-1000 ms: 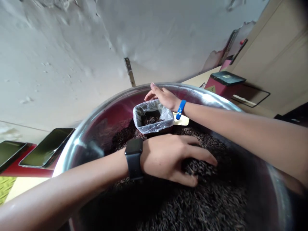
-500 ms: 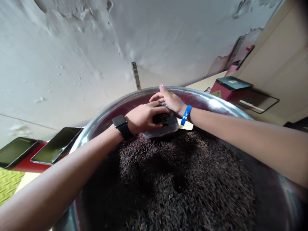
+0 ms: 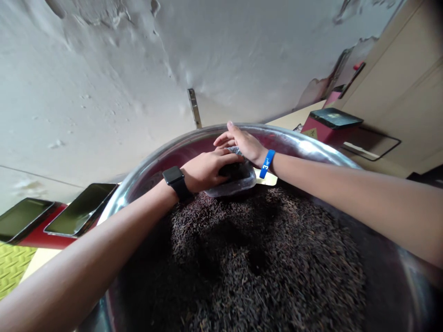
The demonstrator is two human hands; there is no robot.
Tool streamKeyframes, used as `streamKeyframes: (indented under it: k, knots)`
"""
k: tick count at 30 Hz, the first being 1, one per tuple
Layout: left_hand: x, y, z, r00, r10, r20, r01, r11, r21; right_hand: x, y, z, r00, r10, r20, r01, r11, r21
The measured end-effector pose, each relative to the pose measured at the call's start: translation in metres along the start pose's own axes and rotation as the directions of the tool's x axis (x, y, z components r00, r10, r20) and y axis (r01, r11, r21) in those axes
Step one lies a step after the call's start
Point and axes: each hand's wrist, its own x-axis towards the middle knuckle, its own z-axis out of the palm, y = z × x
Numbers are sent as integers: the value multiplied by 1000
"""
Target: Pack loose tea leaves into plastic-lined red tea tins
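Note:
Inside a large round metal basin [image 3: 308,146], a clear plastic bag [image 3: 233,188] with a squarish mouth rests over a heap of dark, dry leaves that look like tea [image 3: 290,258]. My left hand [image 3: 206,169], with a black watch at its wrist, reaches into the bag mouth. Its fingers and thumb curl over dark leaves there; the fingertips are partly hidden. My right hand [image 3: 245,145], wearing a blue wristband, lies against the bag's far right side with thumb raised and fingers stretched out. A pale yellow piece [image 3: 267,178] shows below my right wrist.
Two red tins with dark tops [image 3: 83,210] stand left of the basin. Another red tin [image 3: 328,127] stands to the right, beside a dark wire-like frame [image 3: 375,145]. A peeling wall [image 3: 121,69] rises close behind the basin. Yellow-green textured flooring [image 3: 12,265] shows at lower left.
My left hand has shifted slightly, and its fingers sit a little deeper over the leaves in the bag. My right hand keeps almost the same place.

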Motion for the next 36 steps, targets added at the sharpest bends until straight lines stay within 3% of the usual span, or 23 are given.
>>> streamKeyframes:
  k: [6, 18, 28, 33, 36]
  knots:
    - [-1, 1, 0, 998, -20, -54, 21, 1000, 5, 2, 2, -4, 1000, 18, 23, -18, 1000, 23]
    - [-1, 6, -6, 998, -56, 23, 57, 998, -30, 2, 1, -5, 997, 71, 28, -70, 997, -13]
    - [-3, 9, -14, 964, -184, -194, 173, 982, -72, 1, -3, -8, 994, 65, 83, -62, 998, -31]
    - [-5, -18, -9, 866, -362, -346, 359, 930, -76, 4, -4, -9, 995, 76, 69, -71, 995, -72]
    - [-10, -49, 2, 854, -403, -328, 418, 908, -27, 5, -5, -9, 995, 38, 92, -26, 992, -126]
